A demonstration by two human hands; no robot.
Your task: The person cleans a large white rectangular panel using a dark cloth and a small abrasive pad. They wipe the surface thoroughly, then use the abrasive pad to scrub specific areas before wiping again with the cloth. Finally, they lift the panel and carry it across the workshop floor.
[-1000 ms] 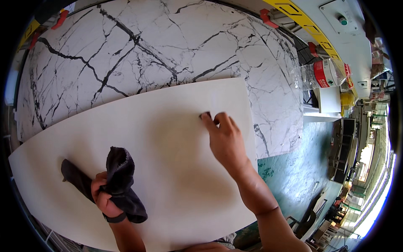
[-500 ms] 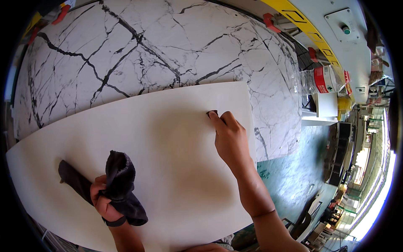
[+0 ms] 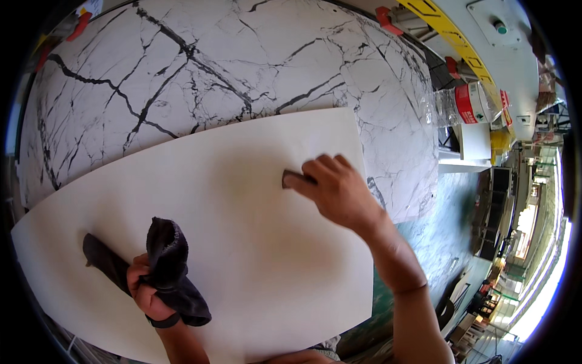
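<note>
A large white panel (image 3: 200, 194) with a curved far edge lies before me. Near its left part, my left hand (image 3: 147, 294) is closed around a bunched dark cloth (image 3: 168, 249); one long end trails left over the panel. My right hand (image 3: 339, 188) is over the panel's right side, fingers closed on a small dark flat block (image 3: 292, 179). The block's tip shows past my thumb, against or just above the white surface. My palm hides the rest of it, so its exact kind is unclear.
Beneath the panel spreads a white, black-veined marble-look slab (image 3: 254, 67). A clear plastic bottle (image 3: 451, 107) with a red label lies at the right, by a grey machine with a yellow strip (image 3: 448, 39). Red-tipped clamps (image 3: 388, 21) line the slab's far edge. Green floor (image 3: 448, 206) shows right.
My right hand has shifted slightly left with the block, its wrist and forearm swinging outward to the right. More of the block shows. My left hand and the cloth stay nearly in place.
</note>
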